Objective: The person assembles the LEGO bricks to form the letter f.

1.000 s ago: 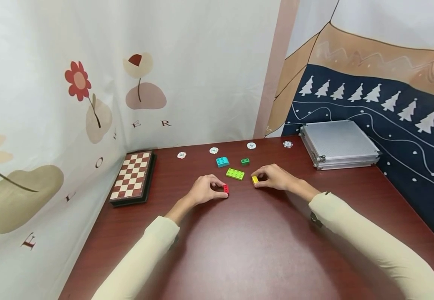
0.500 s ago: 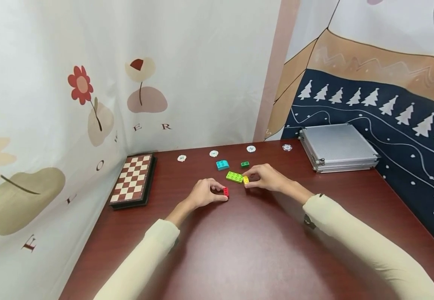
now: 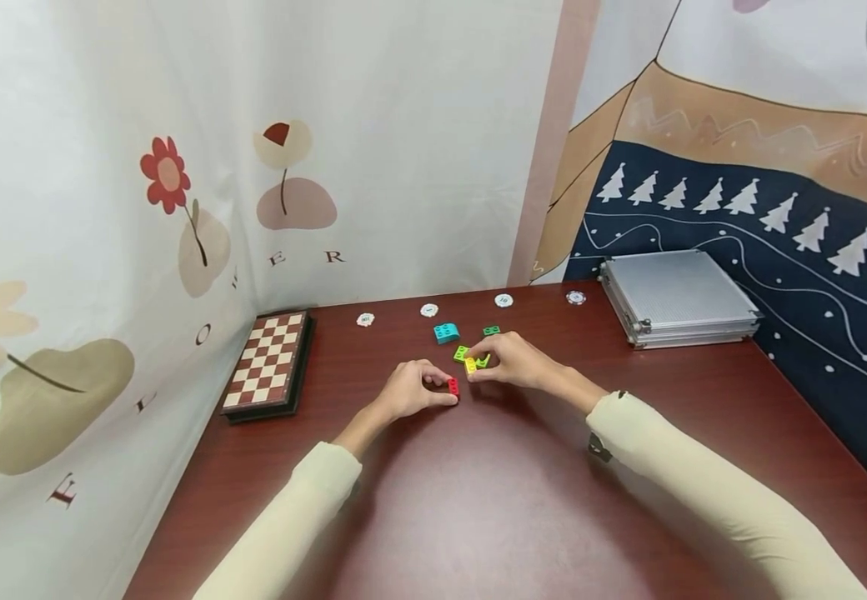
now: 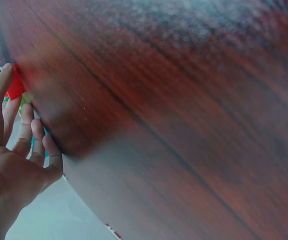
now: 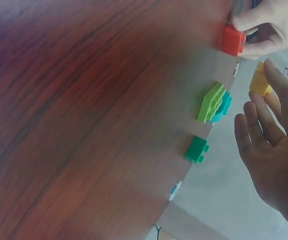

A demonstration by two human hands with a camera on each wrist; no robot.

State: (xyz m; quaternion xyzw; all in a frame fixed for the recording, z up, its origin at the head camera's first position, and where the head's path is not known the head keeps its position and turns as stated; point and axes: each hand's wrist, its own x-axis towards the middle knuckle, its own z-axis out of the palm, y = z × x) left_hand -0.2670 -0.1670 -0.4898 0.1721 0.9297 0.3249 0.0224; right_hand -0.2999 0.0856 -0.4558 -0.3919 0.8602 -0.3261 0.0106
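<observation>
Between thumb and fingers my left hand (image 3: 407, 392) pinches a small red building brick (image 3: 453, 387), which stands on the table. My right hand (image 3: 518, 361) pinches a yellow brick (image 3: 470, 366) just right of the red one. In the right wrist view the yellow brick (image 5: 259, 80) is held up off the tabletop, apart from the red brick (image 5: 232, 40). A lime green brick (image 3: 460, 353) lies behind the yellow one and is partly covered by it and my fingers. Farther back are a turquoise brick (image 3: 446, 333) and a small dark green brick (image 3: 491, 331).
A checkered chessboard box (image 3: 267, 363) lies at the table's left edge. At the back right sits a silver case (image 3: 679, 297). Several poker chips, one white chip (image 3: 429, 310) among them, line the back edge before a printed curtain (image 3: 403, 167).
My right hand has carried the yellow brick leftward, from right of the lime green brick to in front of it, closer to the red brick. My left hand stays nearly still with the red brick.
</observation>
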